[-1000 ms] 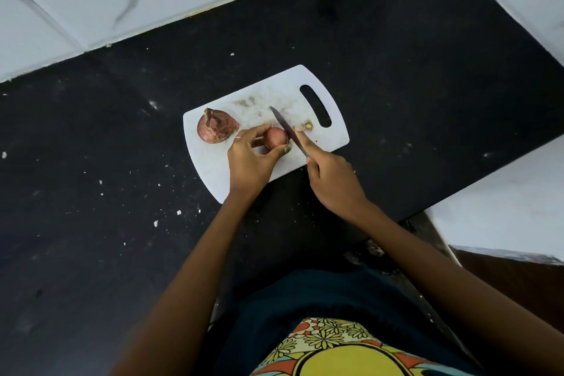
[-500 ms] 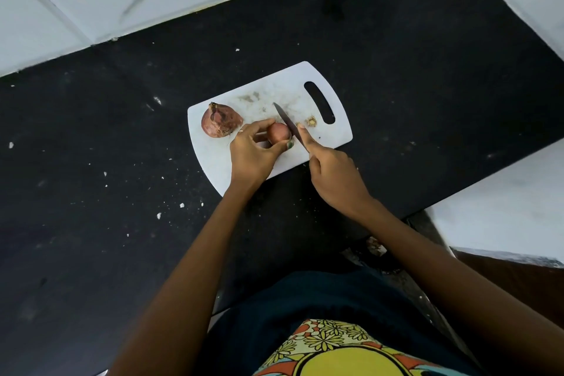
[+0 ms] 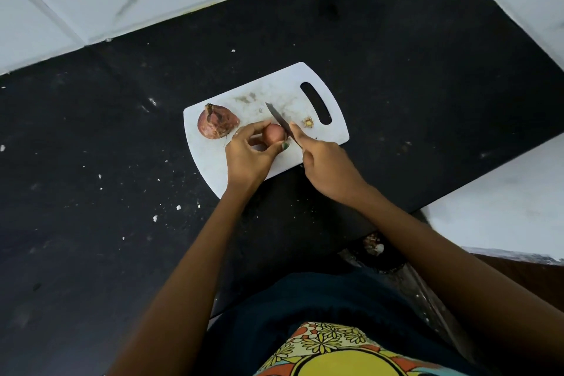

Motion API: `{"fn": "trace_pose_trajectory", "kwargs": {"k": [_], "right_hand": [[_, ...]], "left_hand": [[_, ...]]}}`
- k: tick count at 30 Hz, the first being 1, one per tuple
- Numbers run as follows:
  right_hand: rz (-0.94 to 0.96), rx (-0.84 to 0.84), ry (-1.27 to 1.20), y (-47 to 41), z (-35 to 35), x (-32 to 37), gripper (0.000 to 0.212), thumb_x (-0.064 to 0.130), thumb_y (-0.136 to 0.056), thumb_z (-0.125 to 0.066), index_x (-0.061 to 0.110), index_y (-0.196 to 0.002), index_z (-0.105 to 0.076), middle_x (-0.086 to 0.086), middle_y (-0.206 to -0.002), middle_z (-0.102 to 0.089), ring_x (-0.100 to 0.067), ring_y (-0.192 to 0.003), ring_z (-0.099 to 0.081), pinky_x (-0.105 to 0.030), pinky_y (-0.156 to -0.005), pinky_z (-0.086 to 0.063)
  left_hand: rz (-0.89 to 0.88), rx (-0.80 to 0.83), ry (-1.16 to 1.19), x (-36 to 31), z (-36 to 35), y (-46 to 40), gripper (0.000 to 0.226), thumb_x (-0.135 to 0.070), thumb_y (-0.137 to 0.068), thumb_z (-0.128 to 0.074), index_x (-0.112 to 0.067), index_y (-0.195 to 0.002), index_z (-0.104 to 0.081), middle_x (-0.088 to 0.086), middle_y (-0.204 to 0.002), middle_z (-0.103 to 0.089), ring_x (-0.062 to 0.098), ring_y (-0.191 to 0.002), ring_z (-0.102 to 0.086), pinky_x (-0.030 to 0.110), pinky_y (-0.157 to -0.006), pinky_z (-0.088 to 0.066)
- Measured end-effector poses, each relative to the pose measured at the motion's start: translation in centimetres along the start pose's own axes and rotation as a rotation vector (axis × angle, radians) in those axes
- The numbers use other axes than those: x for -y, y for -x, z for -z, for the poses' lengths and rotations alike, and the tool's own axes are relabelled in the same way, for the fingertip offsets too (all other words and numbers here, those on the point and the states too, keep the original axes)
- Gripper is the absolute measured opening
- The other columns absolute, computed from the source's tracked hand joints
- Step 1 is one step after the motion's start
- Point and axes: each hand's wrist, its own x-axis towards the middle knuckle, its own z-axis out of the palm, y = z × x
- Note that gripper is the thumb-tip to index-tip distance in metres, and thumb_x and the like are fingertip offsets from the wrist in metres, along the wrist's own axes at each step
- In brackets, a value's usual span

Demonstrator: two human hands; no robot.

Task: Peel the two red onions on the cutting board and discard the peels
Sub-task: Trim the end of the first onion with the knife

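On the white plastic cutting board (image 3: 213, 159) with rounded corners and a slot handle, at the middle of the speckled black counter (image 3: 91, 192), my left hand (image 3: 248, 159) curled around the small smooth red onion (image 3: 272, 133). My right hand (image 3: 328, 166) gripped the thin dark knife (image 3: 277, 119), its blade lying against that onion's three o'clock side. Two onions in all: the larger papery-skinned red onion (image 3: 217, 125) sat at nine o'clock. One cut root end (image 3: 308, 122) lay at three o'clock.
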Motion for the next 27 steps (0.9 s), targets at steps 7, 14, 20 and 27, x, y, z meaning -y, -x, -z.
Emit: {"fn": "trace_pose_trajectory", "kwargs": {"k": [7, 14, 20, 27], "right_hand": [[-0.007, -0.004, 0.099, -1.0, -0.6, 1.0, 0.061, 0.007, -0.097, -0.037, 0.029, -0.151, -0.019, -0.007, -0.081, -0.054, -0.028, -0.083, -0.059, -0.041, -0.074, -0.050], [-0.002, -0.028, 0.066, 1.2, -0.5, 0.1, 0.058, 0.007, -0.098, -0.036, 0.027, -0.151, -0.021, -0.003, -0.070, -0.050, -0.024, -0.070, -0.056, -0.041, -0.069, -0.048], [-0.023, -0.007, 0.104, -0.8, -1.2, 0.5, 0.062, 0.007, -0.096, -0.037, 0.028, -0.151, -0.019, -0.002, -0.078, -0.047, -0.020, -0.076, -0.048, -0.034, -0.066, -0.037], [-0.024, -0.027, 0.210, 0.7, -1.7, -0.3, 0.066, 0.007, -0.095, -0.037, 0.029, -0.152, -0.011, -0.009, -0.093, -0.058, -0.030, -0.086, -0.058, -0.039, -0.070, -0.043]], "left_hand": [[-0.021, -0.022, 0.001, 0.3, -0.2, 0.0, 0.048, -0.019, -0.069, -0.087, -0.011, -0.112, -0.068, 0.005, -0.110, -0.068, 0.012, -0.091, -0.064, 0.006, -0.073, -0.047], [-0.001, -0.023, 0.001, 0.3, -0.3, -0.3, 0.046, -0.022, -0.069, -0.087, -0.013, -0.110, -0.068, 0.002, -0.108, -0.069, 0.009, -0.089, -0.064, 0.006, -0.073, -0.047], [-0.013, -0.032, -0.016, 0.4, -0.4, -0.4, 0.048, -0.022, -0.069, -0.086, -0.008, -0.112, -0.068, 0.003, -0.106, -0.069, 0.003, -0.085, -0.061, 0.004, -0.070, -0.045], [-0.033, -0.040, -0.035, 0.7, -0.6, -0.3, 0.049, -0.023, -0.069, -0.087, -0.009, -0.112, -0.068, 0.003, -0.108, -0.069, 0.010, -0.088, -0.064, 0.006, -0.074, -0.047]]}}
